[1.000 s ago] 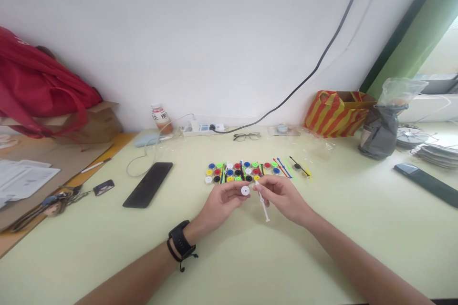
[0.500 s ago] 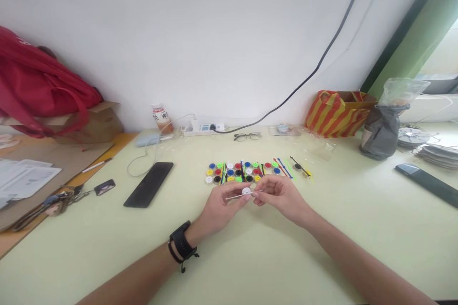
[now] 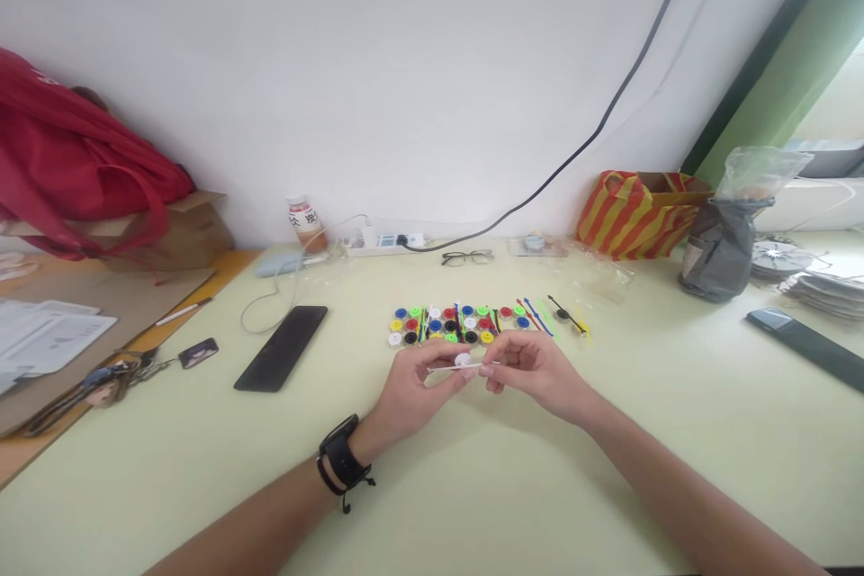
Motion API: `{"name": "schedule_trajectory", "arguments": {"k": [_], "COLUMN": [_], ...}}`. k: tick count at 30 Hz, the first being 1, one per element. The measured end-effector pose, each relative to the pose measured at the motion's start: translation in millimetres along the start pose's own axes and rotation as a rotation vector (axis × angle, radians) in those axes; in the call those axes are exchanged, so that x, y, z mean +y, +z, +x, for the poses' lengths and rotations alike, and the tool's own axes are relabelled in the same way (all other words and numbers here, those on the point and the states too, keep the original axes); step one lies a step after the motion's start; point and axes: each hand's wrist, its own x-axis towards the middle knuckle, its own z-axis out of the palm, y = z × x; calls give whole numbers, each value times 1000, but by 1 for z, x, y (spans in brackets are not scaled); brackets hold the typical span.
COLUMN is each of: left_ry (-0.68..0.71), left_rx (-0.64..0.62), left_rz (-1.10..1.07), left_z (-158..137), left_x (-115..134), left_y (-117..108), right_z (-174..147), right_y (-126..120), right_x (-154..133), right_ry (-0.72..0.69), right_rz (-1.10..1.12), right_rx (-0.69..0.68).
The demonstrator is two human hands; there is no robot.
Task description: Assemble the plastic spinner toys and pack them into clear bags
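My left hand (image 3: 410, 389) is closed, pinching a small white round piece (image 3: 463, 360) between thumb and fingers. A thin white stick (image 3: 442, 369) runs across the front of that piece. Thumb and forefinger of my right hand (image 3: 533, 371) are pinched on the stick's right end. Whether the stick is joined to the round piece I cannot tell. Just beyond both hands lie rows of small round pieces (image 3: 450, 326) in white, yellow, red, blue, green and black. Between and beside them are thin coloured sticks, some arrow-tipped, such as a blue arrow (image 3: 538, 317).
A black phone (image 3: 281, 348) and keys (image 3: 128, 373) lie to the left. Along the wall stand a bottle (image 3: 307, 223), a power strip (image 3: 384, 242), glasses (image 3: 467, 258) and a striped bag (image 3: 638, 214). A dark flat case (image 3: 810, 346) lies at right.
My right hand has shifted very slightly to the right, its fingers still on the white stick. The left hand and the white round piece have hardly moved.
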Motion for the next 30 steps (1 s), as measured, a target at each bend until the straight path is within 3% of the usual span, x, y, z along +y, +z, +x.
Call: {"name": "schedule_trajectory", "arguments": {"k": [14, 19, 22, 26, 30], "left_ry": [50, 8, 0, 23, 51], "left_rx": [-3, -14, 27, 56, 81], "left_rz": [5, 60, -8, -142, -111], "left_z": [-2, -4, -4, -2, -2], "left_x": [-2, -3, -3, 0, 0], "left_y": [-1, -2, -2, -2, -2], "right_z": [3, 1, 0, 1, 2], "right_y": [-2, 3, 8, 13, 11], "right_x": [5, 4, 7, 11, 12], "right_ry": [-46, -63, 12, 176, 82], "right_rz": [-87, 103, 142, 149, 58], "right_rx": [-9, -20, 33, -121, -117]}}
